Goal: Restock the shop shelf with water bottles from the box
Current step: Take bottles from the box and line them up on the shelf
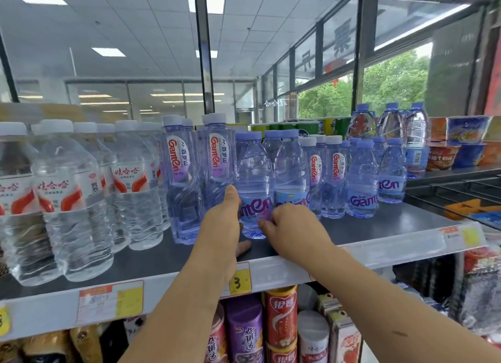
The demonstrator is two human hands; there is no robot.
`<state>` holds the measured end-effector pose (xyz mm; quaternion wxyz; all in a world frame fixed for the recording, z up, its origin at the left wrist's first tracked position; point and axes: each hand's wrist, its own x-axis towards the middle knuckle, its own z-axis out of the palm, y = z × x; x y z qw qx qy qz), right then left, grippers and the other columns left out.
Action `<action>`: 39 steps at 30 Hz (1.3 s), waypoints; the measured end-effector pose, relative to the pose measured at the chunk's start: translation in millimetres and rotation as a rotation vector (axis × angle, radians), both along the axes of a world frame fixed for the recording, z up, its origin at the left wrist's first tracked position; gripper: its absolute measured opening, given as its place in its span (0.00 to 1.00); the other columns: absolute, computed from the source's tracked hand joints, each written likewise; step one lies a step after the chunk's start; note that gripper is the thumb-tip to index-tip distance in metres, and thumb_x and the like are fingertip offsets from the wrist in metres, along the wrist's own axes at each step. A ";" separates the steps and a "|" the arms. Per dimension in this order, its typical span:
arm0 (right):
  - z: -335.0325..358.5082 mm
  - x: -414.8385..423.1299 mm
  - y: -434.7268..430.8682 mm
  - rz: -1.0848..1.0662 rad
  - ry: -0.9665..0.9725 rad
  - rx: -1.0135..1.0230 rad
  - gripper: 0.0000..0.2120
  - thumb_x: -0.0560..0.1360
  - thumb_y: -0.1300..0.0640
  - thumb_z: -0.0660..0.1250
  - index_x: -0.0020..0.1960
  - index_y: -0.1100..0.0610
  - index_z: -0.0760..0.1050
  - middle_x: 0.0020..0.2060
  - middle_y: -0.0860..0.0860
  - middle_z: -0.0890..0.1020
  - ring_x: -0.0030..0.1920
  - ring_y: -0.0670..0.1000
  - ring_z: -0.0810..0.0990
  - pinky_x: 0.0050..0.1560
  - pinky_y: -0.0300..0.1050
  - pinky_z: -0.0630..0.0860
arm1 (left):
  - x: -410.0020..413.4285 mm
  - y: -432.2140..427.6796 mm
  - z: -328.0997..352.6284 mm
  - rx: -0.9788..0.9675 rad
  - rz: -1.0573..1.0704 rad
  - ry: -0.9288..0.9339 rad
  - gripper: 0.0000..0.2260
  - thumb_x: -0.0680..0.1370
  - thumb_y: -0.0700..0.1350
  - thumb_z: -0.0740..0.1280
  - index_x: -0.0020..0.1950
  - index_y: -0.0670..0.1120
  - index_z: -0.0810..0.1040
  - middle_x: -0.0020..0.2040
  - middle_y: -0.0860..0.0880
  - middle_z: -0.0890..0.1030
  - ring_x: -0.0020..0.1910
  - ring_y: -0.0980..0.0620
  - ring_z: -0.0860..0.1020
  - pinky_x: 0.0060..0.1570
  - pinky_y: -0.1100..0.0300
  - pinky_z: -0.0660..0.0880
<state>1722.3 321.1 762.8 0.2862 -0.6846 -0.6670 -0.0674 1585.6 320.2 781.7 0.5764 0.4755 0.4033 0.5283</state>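
The bottle stands upright directly between the hands, just ahead of both, its long axis vertical and its base on the shelf. The left hand lies against its left side with the thumb pointing up along the wall. Its fingers are mostly hidden, so I cannot tell whether it really grips. The right hand has curled fingers set on the low right of the label, holding it there. Both hands are about equally near. A taller bottle stands just left of the left thumb, and a matching one sits just beyond the right hand. Judging by this, the bottle needs a straight push away from the hands into that gap. The box is out of view.
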 end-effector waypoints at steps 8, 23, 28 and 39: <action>-23.0 -8.2 -50.0 0.050 0.062 0.233 0.13 0.77 0.48 0.65 0.47 0.58 0.79 0.44 0.55 0.81 0.47 0.56 0.78 0.47 0.49 0.72 | -10.4 -46.4 -7.2 0.045 -0.067 -0.146 0.22 0.82 0.59 0.57 0.66 0.46 0.77 0.62 0.47 0.77 0.59 0.47 0.77 0.55 0.41 0.78; -348.4 44.8 -238.2 0.099 0.336 -0.443 0.13 0.79 0.50 0.64 0.58 0.56 0.80 0.53 0.54 0.82 0.52 0.55 0.80 0.48 0.46 0.76 | 29.0 -201.7 -344.1 -0.574 0.012 0.130 0.25 0.81 0.64 0.54 0.65 0.48 0.76 0.55 0.52 0.79 0.50 0.52 0.77 0.50 0.45 0.70; -495.3 44.0 -273.0 0.009 0.347 -0.652 0.08 0.78 0.52 0.66 0.50 0.54 0.82 0.50 0.53 0.83 0.53 0.57 0.80 0.47 0.45 0.71 | 27.6 -236.5 -503.1 -0.831 0.007 0.180 0.22 0.80 0.66 0.54 0.59 0.52 0.78 0.56 0.53 0.80 0.54 0.51 0.77 0.52 0.44 0.70; -717.1 44.4 -284.9 -0.104 0.300 -0.850 0.11 0.78 0.53 0.67 0.57 0.55 0.82 0.54 0.53 0.84 0.57 0.54 0.79 0.55 0.44 0.73 | 14.7 -267.5 -751.0 -1.064 -0.064 0.252 0.21 0.81 0.65 0.55 0.61 0.53 0.75 0.55 0.55 0.77 0.53 0.54 0.76 0.52 0.43 0.69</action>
